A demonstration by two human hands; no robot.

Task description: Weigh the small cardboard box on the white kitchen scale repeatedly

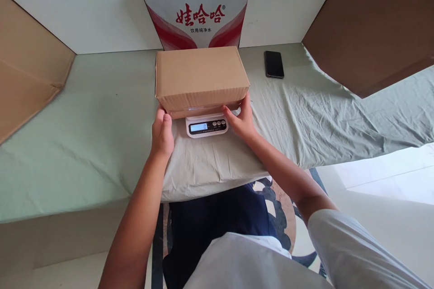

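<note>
small brown box [201,74]: over the white scale [206,126], hiding most of it; whether the two touch, cannot tell. person's left grip [162,133] clasps the box's near left corner; right grip [242,119] grasps the near right corner, thumb on the front face. scale display lit, shows 0. all on a cloth-covered surface [111,144]. black phone [274,64] lies apart, to the right. behind the box, a red-and-white printed carton [200,13]. large brown left carton [30,58] and right carton [376,31] flank.
</note>
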